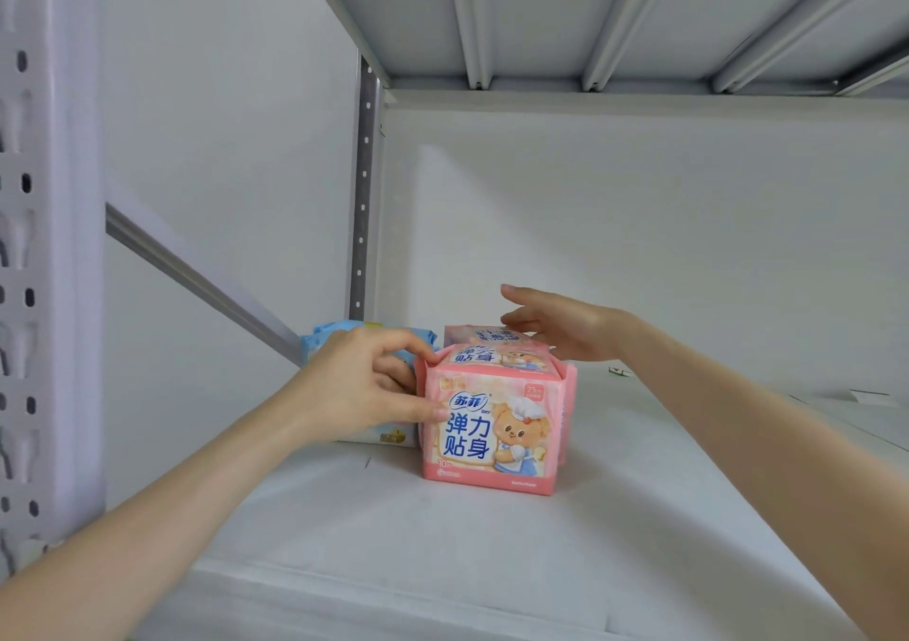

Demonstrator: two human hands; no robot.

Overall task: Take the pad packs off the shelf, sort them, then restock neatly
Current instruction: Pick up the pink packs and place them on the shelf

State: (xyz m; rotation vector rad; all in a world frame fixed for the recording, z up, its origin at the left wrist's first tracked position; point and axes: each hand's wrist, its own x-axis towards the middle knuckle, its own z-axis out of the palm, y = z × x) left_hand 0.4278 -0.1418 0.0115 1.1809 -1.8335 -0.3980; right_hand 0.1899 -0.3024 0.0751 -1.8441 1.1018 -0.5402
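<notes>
A pink pad pack (492, 431) with a cartoon bear stands upright on the white shelf (442, 542), facing me. More pink packs (492, 345) stand in a row behind it. Blue pad packs (324, 340) sit to the left, mostly hidden by my left hand. My left hand (364, 384) grips the front pink pack at its upper left corner, thumb on the face and fingers on the top edge. My right hand (560, 328) reaches in from the right, fingers straight, resting against the rear pink packs.
A perforated upright post (364, 188) stands at the back left corner, with a diagonal brace (196, 276) running down to it. The shelf above (615, 15) hangs low overhead. Small paper tags (870, 397) lie at the right on the shelf.
</notes>
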